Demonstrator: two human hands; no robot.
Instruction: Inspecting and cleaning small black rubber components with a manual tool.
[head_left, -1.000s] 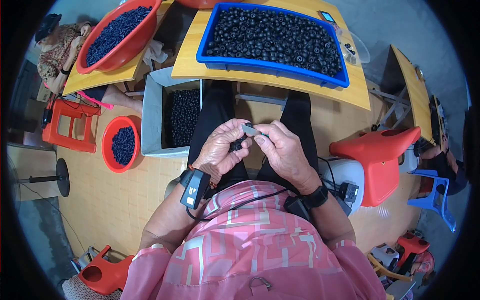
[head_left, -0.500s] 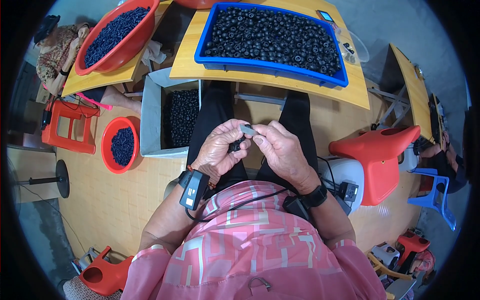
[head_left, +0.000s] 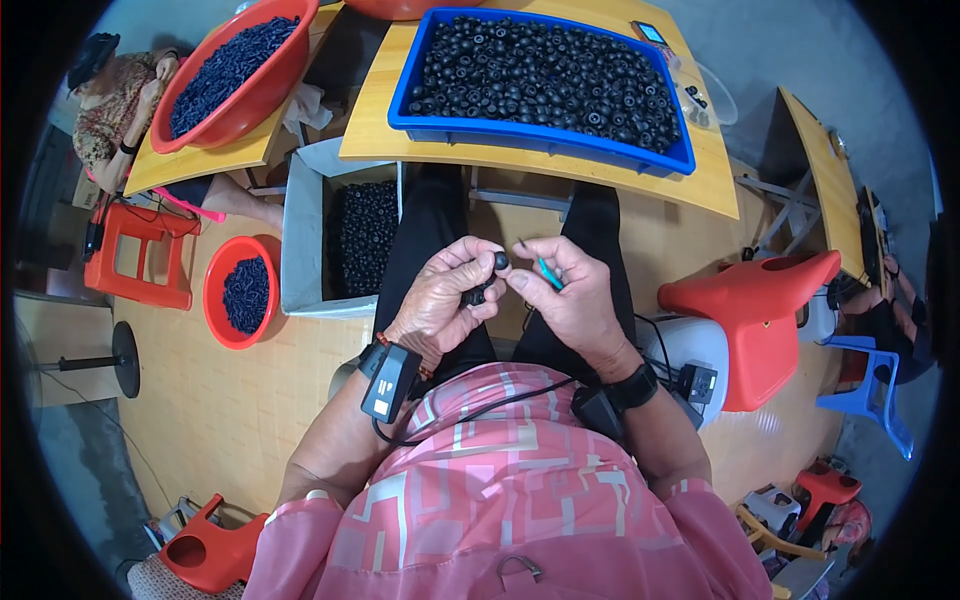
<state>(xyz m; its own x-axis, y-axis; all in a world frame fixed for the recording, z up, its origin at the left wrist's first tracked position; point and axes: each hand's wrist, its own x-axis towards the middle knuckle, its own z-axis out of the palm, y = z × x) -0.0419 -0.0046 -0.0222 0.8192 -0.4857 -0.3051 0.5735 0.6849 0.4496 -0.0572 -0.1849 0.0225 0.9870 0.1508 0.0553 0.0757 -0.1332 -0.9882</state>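
Note:
My left hand pinches a small round black part between thumb and forefinger. More black parts are tucked under its curled fingers. Close by on the right, my right hand grips a small green-handled tool; a thin dark tip pokes out above the fingers, and the rest is hidden. The fingertips of the right hand are right beside the pinched part. Both hands are over my lap, below a blue tray heaped with similar black parts on the wooden table.
Left of my legs stands a grey box of black parts, beside a small red basin of dark strips. A bigger red basin rests on the left table near a seated person. Red chair at right.
My right hand has turned the tool, so its green handle shows where a flat grey blade showed before. The round black part in my left fingertips is now exposed.

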